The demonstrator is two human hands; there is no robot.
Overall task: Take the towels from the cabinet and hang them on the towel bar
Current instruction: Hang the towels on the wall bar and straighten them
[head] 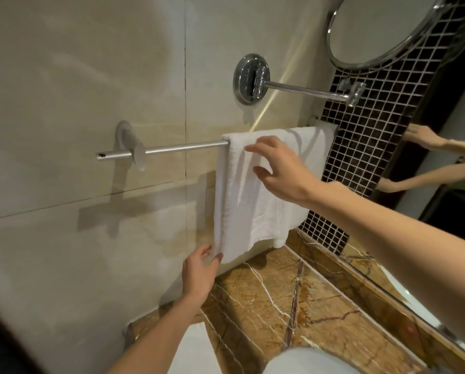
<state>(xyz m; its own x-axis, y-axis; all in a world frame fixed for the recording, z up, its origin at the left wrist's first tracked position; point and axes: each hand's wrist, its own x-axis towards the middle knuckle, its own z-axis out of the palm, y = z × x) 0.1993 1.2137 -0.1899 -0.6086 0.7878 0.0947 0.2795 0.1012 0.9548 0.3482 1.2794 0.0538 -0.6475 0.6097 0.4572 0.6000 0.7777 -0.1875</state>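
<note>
Beige wall tiles (pixel 63 76) fill the left and centre of the view; a strip of dark mosaic tiles (pixel 374 130) runs down on the right. Brown veined stone counter (pixel 280 306) below.

Towel bar (pixel 182 147): metal rod, fixed to the wall, roughly level. Left stretch of the rod bare.

Towel (pixel 253 211): white, draped over the right part of the bar, hanging down in front of the wall. Lower edge ends just above the counter. Front layer shows folds.

Left hand (pixel 199 271): low, at the bottom left corner of the towel. Thumb in front and fingers behind pinch that corner.

Right hand (pixel 280 168): high, in front of the upper towel, just under the bar. Fingers spread and fairly straight, gripping nothing. Contact with the cloth: cannot tell.

Hands well apart, one low left, one upper right.

Other items: round mirror (pixel 374 31) at top right, carried on a chrome arm (pixel 304 90) from a round wall plate (pixel 248 78) above the bar. Wall mirror (pixel 442 163) at right edge reflects two forearms.
</note>
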